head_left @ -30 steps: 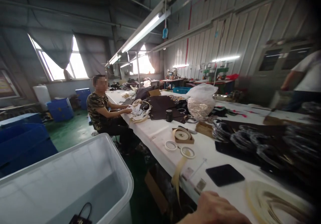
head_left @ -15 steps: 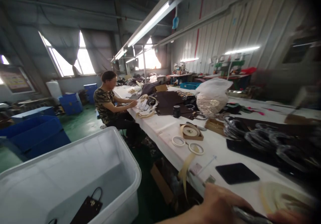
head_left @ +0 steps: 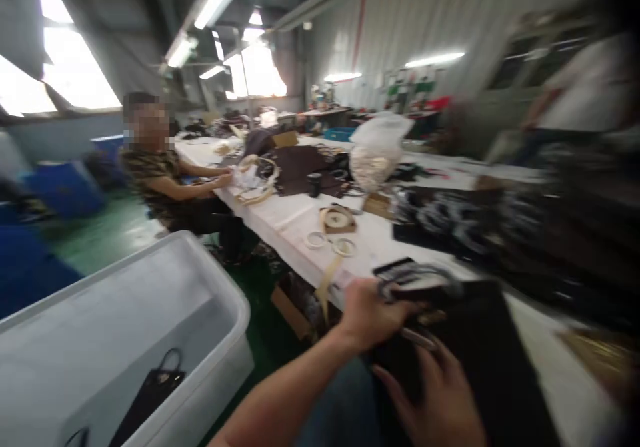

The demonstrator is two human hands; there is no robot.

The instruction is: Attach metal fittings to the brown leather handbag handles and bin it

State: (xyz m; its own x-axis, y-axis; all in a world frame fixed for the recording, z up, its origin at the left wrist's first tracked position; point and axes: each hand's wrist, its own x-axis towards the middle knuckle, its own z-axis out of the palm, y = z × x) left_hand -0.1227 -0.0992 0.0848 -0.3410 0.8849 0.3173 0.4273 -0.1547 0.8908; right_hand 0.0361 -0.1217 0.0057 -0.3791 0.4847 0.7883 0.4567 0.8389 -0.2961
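Observation:
A dark handbag [head_left: 485, 340] with plastic-wrapped handles [head_left: 415, 273] is in front of me at the table's near edge, blurred by motion. My left hand [head_left: 373, 313] is closed on its top edge beside the handles. Lower down, my right hand [head_left: 440, 393] holds the bag's front near a pale, shiny strip [head_left: 419, 337] I cannot make out. Its thumb and fingers sit on either side of dark material. To the left, another dark handbag [head_left: 145, 393] lies inside a white plastic bin [head_left: 220, 280].
Tape rolls [head_left: 344, 247] and a boxed roll [head_left: 337, 220] lie on the long white table [head_left: 280, 217]. Plastic-wrapped dark bags [head_left: 445, 213] are piled at right. A person in camouflage [head_left: 155, 167] sits across the bin; another person [head_left: 585, 93] stands at far right.
My view has shifted. The dark handbag is now in front of me with both hands on it; before, a hand was low by the tape roll at the table edge. A person appears at right.

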